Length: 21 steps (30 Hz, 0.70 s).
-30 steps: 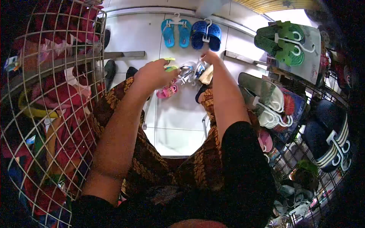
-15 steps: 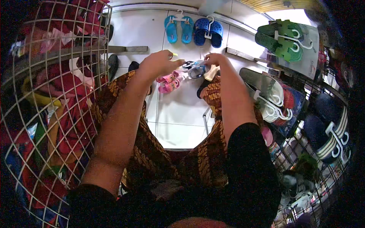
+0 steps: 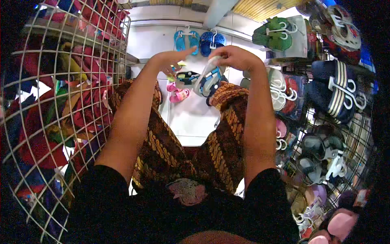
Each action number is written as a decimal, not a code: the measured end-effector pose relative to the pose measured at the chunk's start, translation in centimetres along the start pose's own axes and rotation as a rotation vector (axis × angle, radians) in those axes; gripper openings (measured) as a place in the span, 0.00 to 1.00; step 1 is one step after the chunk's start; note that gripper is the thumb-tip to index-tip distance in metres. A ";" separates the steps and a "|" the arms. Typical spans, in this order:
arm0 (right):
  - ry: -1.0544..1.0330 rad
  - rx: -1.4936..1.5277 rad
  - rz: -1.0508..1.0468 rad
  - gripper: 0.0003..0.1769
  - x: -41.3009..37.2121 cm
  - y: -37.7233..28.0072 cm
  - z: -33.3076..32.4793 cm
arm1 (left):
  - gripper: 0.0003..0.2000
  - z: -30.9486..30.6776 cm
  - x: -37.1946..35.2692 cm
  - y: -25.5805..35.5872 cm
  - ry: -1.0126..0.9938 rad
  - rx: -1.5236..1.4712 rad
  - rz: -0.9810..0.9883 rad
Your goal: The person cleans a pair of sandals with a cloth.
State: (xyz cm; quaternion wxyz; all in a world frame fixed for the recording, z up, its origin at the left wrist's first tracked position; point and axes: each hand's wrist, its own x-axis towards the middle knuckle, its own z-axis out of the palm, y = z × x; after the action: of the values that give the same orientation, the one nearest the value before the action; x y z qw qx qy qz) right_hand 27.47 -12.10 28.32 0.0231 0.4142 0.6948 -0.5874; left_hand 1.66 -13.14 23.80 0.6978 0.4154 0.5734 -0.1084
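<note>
Between my hands hangs a pair of dark and light-blue sandals (image 3: pixel 212 79) with pale soles, partly blurred. My right hand (image 3: pixel 230 57) grips the sandals at their top, with the fingers closed. My left hand (image 3: pixel 172 63) is at their left, thumb stretched out and fingers apart, near a small yellow-green item (image 3: pixel 178 67); whether it touches that item is unclear. Below the left hand a pink pair of children's sandals (image 3: pixel 178 93) lies on the white floor.
Turquoise flip-flops (image 3: pixel 187 42) and blue clogs (image 3: pixel 212 42) lie farther ahead on the floor. A wire basket (image 3: pixel 81 93) of colourful goods rises at the left. Green sandals (image 3: pixel 278 34) and striped navy slippers (image 3: pixel 337 91) hang along the right rack.
The sandals have turned and now show larger below my right hand. My left hand has moved apart from them, and the view has shifted to the right.
</note>
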 end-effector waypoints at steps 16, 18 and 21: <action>0.702 0.488 -0.123 0.30 3.0 5.6 -1.3 | 0.22 2.4 0.7 2.4 0.041 -0.798 0.559; 0.651 0.552 -0.118 0.29 2.9 5.7 -0.9 | 0.26 2.8 0.4 2.9 0.053 -0.801 0.693; 0.661 0.602 -0.074 0.27 2.5 3.4 -0.4 | 0.29 3.4 1.0 3.5 0.119 -0.735 0.781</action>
State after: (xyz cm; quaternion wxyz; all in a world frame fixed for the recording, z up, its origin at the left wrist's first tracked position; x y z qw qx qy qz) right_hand 28.09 -10.48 24.44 -0.3427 0.5428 0.4773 -0.6001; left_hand 6.58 -13.01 24.44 0.7519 0.3316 0.4147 0.3907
